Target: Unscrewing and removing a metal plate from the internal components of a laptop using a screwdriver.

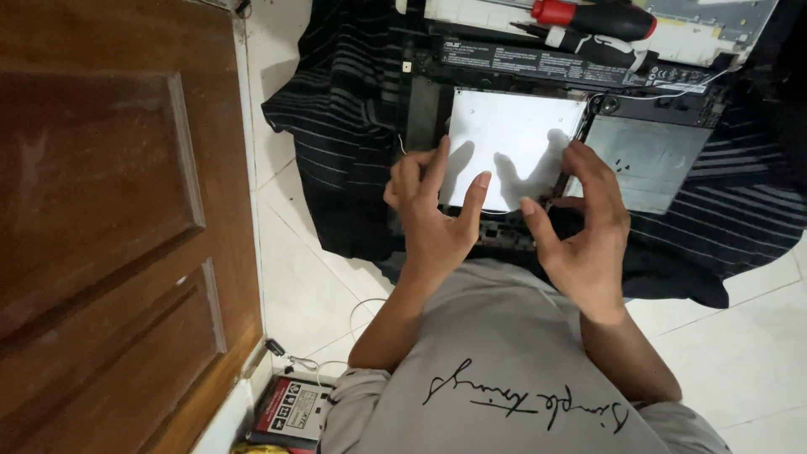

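Silver plate point(513, 147) lies in the opened laptop shell point(420, 109); both hands' fingers point(437, 164) hover spread, grasping nothing.

A home floor: white tiles point(319, 277), panelled wooden door point(118, 227), striped cloth point(345, 126).

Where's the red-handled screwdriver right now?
Head view, top right: the red-handled screwdriver lies above the opened laptop, beyond both hands.

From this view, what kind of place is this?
Probably a home floor, not a workshop: white floor tiles, a wooden door, and an opened laptop lying on a striped cloth.
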